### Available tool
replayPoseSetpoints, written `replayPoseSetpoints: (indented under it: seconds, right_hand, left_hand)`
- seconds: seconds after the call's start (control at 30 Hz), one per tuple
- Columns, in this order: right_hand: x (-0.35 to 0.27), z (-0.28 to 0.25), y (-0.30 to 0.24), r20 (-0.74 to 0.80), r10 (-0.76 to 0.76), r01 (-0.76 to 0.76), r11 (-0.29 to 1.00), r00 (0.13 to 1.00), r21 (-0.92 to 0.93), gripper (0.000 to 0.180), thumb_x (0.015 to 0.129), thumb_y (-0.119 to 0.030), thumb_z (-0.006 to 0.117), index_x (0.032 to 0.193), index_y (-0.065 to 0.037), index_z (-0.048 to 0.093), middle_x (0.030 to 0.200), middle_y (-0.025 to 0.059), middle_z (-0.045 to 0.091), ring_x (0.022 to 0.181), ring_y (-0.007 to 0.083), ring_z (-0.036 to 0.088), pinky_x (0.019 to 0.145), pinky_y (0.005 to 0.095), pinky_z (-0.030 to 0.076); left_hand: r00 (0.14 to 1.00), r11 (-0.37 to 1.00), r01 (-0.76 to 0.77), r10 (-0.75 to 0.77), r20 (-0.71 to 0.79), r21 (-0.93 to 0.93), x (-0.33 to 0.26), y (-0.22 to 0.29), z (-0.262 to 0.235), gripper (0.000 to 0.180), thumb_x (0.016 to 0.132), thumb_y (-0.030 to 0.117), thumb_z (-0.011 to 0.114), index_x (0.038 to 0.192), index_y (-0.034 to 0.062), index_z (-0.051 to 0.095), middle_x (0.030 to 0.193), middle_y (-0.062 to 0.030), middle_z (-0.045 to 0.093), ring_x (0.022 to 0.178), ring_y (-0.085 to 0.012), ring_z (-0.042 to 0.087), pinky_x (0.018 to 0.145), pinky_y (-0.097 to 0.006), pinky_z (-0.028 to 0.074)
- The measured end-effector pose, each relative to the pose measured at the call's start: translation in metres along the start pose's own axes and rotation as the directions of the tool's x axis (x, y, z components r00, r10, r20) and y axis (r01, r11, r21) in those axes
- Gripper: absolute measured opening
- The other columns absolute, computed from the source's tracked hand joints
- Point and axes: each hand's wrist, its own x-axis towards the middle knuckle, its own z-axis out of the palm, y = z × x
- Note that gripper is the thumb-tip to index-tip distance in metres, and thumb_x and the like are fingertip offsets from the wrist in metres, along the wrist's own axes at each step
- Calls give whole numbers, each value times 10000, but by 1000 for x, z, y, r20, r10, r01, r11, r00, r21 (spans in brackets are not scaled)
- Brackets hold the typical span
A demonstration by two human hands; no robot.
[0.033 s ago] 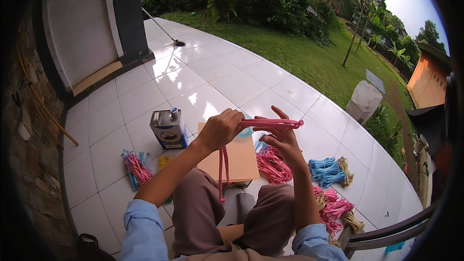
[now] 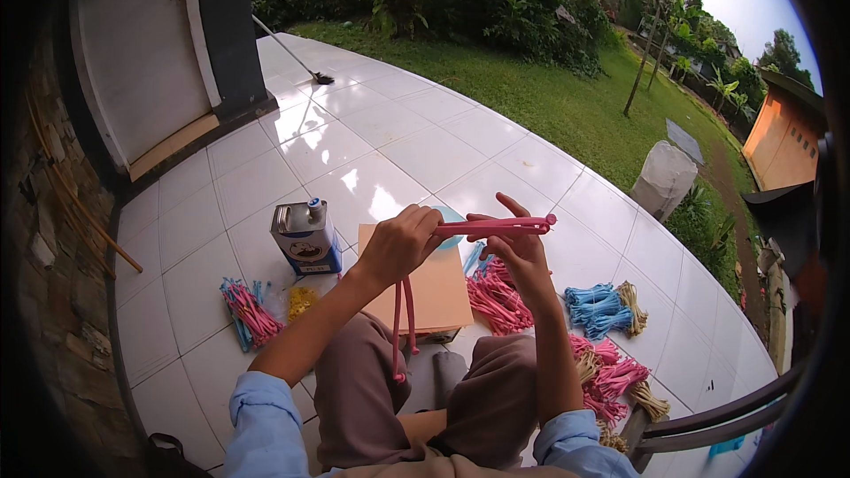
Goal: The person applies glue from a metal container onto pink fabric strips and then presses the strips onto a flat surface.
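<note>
My left hand (image 2: pixel 403 239) is closed round a few pink cords with knobbed ends (image 2: pixel 496 227), level above a cardboard-topped box. Their other ends hang below that hand, in front of my knee. My right hand (image 2: pixel 521 257) carries the cords' knobbed right end between its fingers, with the index finger raised and the thumb apart below. Part of a light blue round thing (image 2: pixel 450 228) shows behind the cords, over the box (image 2: pixel 438 288). Beyond my right wrist lies a heap of pink cords (image 2: pixel 498 301).
Left of the box stands a blue-and-white metal can (image 2: pixel 306 239). Near it lie pink and blue cords (image 2: pixel 251 312) and a yellow pile (image 2: pixel 302 301). On the right are blue bundles (image 2: pixel 600 312), pink and beige bundles (image 2: pixel 611 381), and a dark curved rail (image 2: pixel 722 425).
The hanging cord ends have swung slightly left and spread apart, so two knobbed ends show. Both hands keep nearly the same pose, while the view has shifted slightly.
</note>
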Motion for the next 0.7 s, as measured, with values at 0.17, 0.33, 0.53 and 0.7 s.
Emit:
replayPoseSetpoints:
  seconds: [0.17,0.33,0.53,0.7]
  right_hand:
    - [-13,1,-10,-115,-25,41,988,993,146,566,908,-154,541,1360,44,262,1033,194,630,741,118,578,691,237,472]
    - [-18,-5,0,-116,-47,52,998,992,35,539,919,-140,515,1360,39,263,1050,171,632,873,156,595,784,279,462]
    - [-18,51,43,-290,57,-30,995,955,98,456,973,-145,377,1395,-36,240,1227,172,520,1113,191,507,951,320,385]
    - [-4,11,12,-350,128,-168,982,928,-85,363,986,-192,351,1311,-45,417,651,-39,364,521,11,352,449,187,297]
  left_hand:
    - [983,984,175,-175,-48,-3,-22,35,5,226,818,216,617,814,18,507,699,-106,526,662,-284,560,548,-385,451]
    - [964,967,234,-244,-110,-99,-29,38,19,240,898,223,522,773,18,516,656,-119,529,612,-305,559,538,-400,432]
    - [829,704,475,-560,-2,-528,-26,57,48,385,973,253,354,835,-28,577,824,-212,553,691,-338,584,598,-385,445]
    - [848,813,293,-464,-256,-504,-38,57,21,318,935,247,387,1121,-3,452,1120,-150,398,1003,-255,395,877,-396,336]
